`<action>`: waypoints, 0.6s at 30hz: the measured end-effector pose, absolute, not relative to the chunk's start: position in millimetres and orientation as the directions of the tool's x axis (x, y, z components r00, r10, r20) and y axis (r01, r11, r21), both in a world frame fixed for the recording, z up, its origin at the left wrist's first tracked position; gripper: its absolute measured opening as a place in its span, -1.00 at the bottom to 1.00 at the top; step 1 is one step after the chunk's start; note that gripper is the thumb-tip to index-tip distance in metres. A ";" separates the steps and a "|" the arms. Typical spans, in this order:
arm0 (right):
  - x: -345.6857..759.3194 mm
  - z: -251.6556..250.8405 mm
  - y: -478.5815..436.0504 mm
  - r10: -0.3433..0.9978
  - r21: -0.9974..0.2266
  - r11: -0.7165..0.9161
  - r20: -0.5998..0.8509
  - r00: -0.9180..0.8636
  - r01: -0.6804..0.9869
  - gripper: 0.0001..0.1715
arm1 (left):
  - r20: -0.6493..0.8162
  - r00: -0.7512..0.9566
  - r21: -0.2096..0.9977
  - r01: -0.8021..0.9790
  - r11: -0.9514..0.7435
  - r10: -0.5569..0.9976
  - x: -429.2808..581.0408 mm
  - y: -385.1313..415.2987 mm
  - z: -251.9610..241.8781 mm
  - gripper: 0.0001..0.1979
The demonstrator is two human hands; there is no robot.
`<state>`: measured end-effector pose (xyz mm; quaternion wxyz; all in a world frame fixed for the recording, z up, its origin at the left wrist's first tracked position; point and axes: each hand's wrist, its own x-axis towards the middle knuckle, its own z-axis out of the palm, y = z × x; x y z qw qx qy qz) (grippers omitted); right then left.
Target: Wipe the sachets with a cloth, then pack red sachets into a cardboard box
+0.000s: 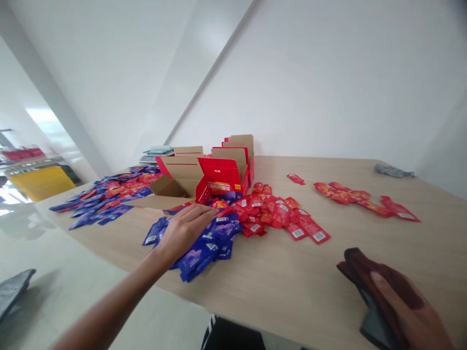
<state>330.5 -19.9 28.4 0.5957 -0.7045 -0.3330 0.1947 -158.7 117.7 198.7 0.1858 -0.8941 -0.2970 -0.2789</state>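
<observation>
My left hand rests palm down on a pile of blue sachets, its fingers stretched out together towards the red sachets. The undersides of the fingers are hidden, and no held thing shows. At the lower right my right hand is closed around a dark red-brown folded case with a blackish lower part, blurred and held above the table. Red sachets lie heaped beside the blue ones. Just beyond my left hand stand open red cardboard boxes with raised brown-lined flaps.
A larger heap of blue and red sachets spreads over the table's left side. Loose red sachets and a grey cloth-like thing lie to the right. The wooden table meets a white wall behind.
</observation>
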 end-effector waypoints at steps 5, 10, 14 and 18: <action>327.2 35.4 -19.8 0.693 -0.969 -0.207 -0.048 0.720 0.134 -0.17 | 0.617 0.676 -0.206 0.634 -0.746 0.403 -152.3 147.6 201.0 -0.74; 331.1 30.9 -18.6 0.704 -0.967 -0.216 -0.058 0.708 0.136 -0.13 | 0.582 0.703 -0.241 0.629 -0.739 0.408 -135.0 177.2 196.5 -0.73; 332.7 27.8 -18.8 0.717 -0.959 -0.246 -0.079 0.692 0.145 -0.14 | 0.547 0.721 -0.265 0.632 -0.729 0.426 -129.3 196.2 189.0 -0.74; 336.6 22.1 -17.9 0.737 -0.958 -0.163 0.042 0.675 0.238 -0.26 | 0.517 0.722 -0.274 0.649 -0.710 0.460 -131.3 213.9 183.7 -0.72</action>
